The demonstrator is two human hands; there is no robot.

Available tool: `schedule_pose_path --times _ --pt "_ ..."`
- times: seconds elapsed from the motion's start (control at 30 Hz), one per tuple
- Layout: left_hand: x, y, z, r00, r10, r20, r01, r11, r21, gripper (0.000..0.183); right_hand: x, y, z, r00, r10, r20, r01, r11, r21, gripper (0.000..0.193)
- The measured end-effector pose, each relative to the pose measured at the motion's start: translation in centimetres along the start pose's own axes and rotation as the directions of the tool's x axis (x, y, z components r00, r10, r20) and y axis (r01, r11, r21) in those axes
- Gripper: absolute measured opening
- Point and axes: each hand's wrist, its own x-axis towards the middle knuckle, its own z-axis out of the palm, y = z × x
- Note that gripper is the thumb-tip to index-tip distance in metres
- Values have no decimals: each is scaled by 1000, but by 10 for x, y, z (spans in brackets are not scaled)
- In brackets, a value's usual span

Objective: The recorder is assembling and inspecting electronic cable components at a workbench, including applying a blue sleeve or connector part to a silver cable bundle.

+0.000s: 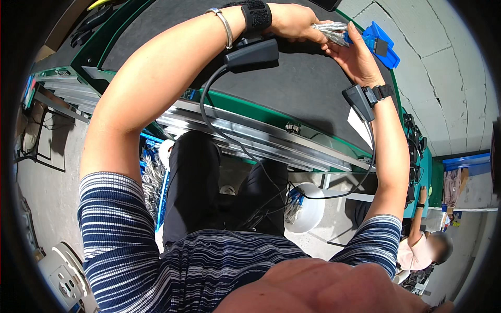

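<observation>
At one o'clock over the dark surface (292, 96), the left hand (293, 22) closes on the silvery cable bundle (332, 31) while the right hand (360, 61) grips nearer its blue connectors (369, 41), probably so the loose strands stay gathered

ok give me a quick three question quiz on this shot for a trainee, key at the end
1. On which of the person's own sides, left or right, is the silver bangle worn?
2. What do the left hand and right hand hold together?
a) a screwdriver
b) a bundle of silvery cables
c) a cardboard box
3. True or false: the white bucket has blue-ended cables in it.

Key: 1 left; 2 b; 3 true.
</observation>
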Motion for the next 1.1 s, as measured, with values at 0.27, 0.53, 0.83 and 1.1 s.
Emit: schedule_pose_path --times 0.27,0.53,0.83,1.1 --pt "-7 7 -2 998 -37 46 30 990 136 45 0 0 4 1000 20 -23 -21 999 -33 55" --pt "-12 8 -2 998 -23 63 20 998 51 41 1 1 3 999 36 -1 -36 998 -54 56" --pt "-17 17 -4 995 -76 56 73 996 60 40 -1 1 2 999 51 -14 -52 996 -69 56" --pt "-4 -7 2 997 72 6 -72 985 157 42 -2 -2 4 998 57 -9 -58 997 -44 57"
